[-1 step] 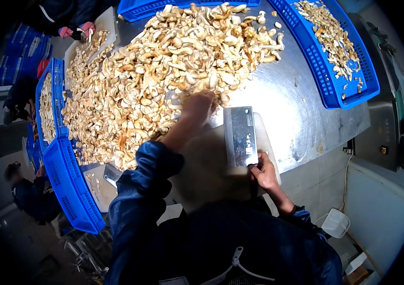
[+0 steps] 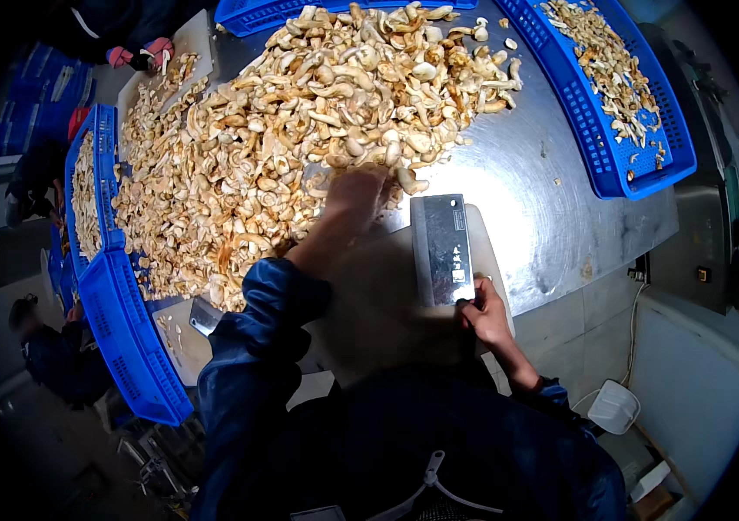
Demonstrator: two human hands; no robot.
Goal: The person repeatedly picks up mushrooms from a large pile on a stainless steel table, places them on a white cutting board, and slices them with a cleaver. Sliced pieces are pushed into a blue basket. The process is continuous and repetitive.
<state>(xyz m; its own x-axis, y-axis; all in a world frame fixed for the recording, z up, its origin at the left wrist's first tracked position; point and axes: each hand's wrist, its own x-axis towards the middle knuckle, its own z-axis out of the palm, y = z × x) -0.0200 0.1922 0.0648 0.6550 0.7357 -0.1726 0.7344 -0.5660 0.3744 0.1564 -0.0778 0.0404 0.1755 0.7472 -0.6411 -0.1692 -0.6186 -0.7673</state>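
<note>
Mushrooms (image 2: pixel 317 130) lie in a broad heap on the metal table (image 2: pixel 560 234), ahead of us and spreading off to our left, and our left hand (image 2: pixel 361 193) is much the nearer one — it sits right at the heap's near edge. Our right hand (image 2: pixel 486 314) is closer to our body and further right, well apart from the heap, its fingers closed around the handle end of a cleaver (image 2: pixel 440 247). The blade's long axis points away from us, leaning slightly left, so its far end comes near the heap; its broad face is turned up over the pale cutting board (image 2: pixel 484 252). One loose mushroom (image 2: pixel 411 181) lies just right of our left hand, a little beyond the blade's far end.

We cannot tell whether our left fingers grip a piece or only rest among the mushrooms — the back of the hand covers them. The cleaver's handle is mostly hidden in our right hand, and we cannot make out whether the blade touches the board. Our left sleeve (image 2: pixel 256 321) partly hides a second blade (image 2: pixel 204 317), and the board's near end is lost in shadow against our dark clothing.
</note>
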